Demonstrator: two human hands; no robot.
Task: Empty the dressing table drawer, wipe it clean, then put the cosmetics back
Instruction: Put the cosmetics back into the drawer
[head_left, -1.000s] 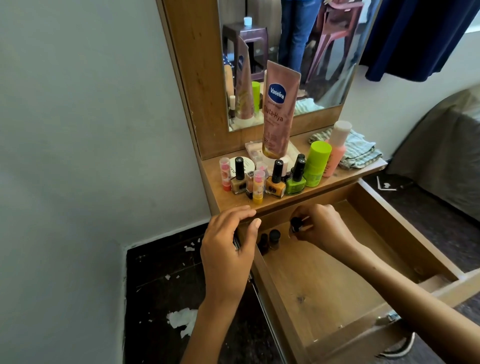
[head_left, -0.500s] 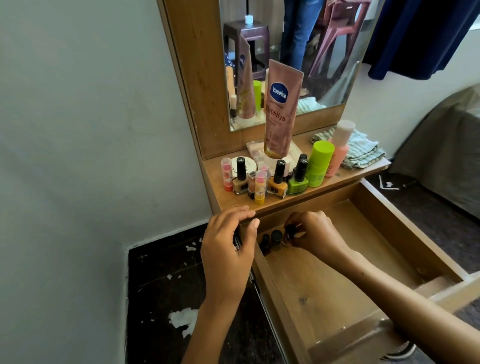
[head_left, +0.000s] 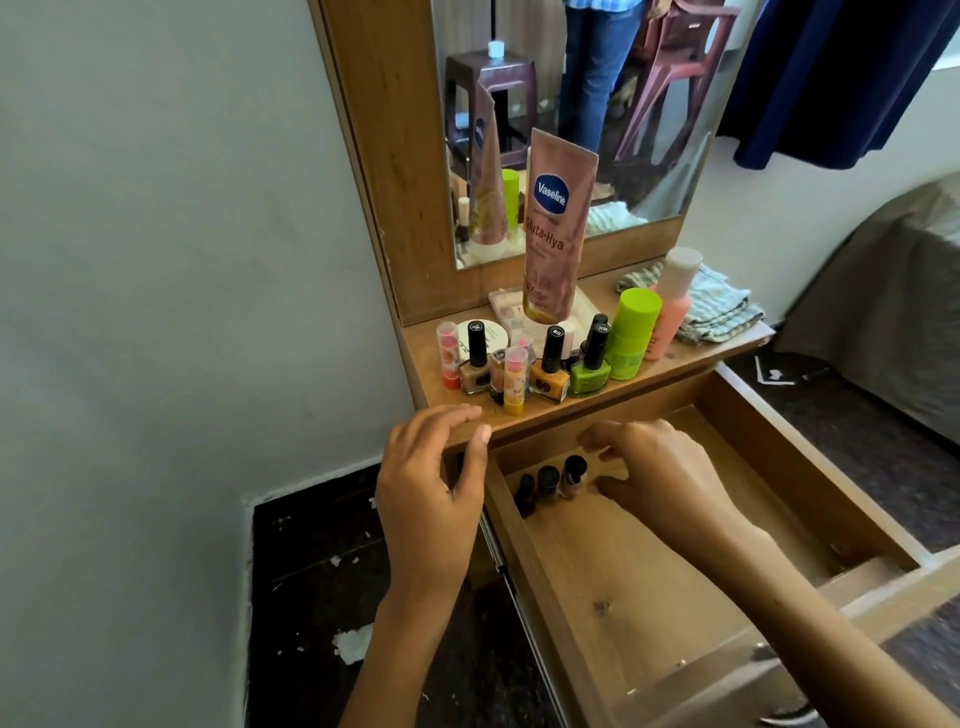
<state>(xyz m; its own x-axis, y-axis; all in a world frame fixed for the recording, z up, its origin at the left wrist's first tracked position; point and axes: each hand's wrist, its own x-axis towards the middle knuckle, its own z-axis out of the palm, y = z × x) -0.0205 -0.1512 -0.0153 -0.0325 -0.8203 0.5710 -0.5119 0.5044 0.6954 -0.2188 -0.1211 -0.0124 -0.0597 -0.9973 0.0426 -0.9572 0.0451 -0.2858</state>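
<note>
3 bottles (head_left: 548, 483) stand in the drawer (head_left: 649, 597) just beside the right hand (head_left: 660, 475).

- One camera only, worn on my head, looking forward and steeply down over my forearms.
- It faces the dressing table's mirror (head_left: 566, 130) at 12 o'clock, the worktop (head_left: 691, 348) just below it.
- The open drawer (head_left: 613, 587) fills the near field toward 5 o'clock, close.
- Wall at 9 o'clock, floor at 7.

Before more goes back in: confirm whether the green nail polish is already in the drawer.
No, the green nail polish stands on the tabletop, above the open drawer.
</note>
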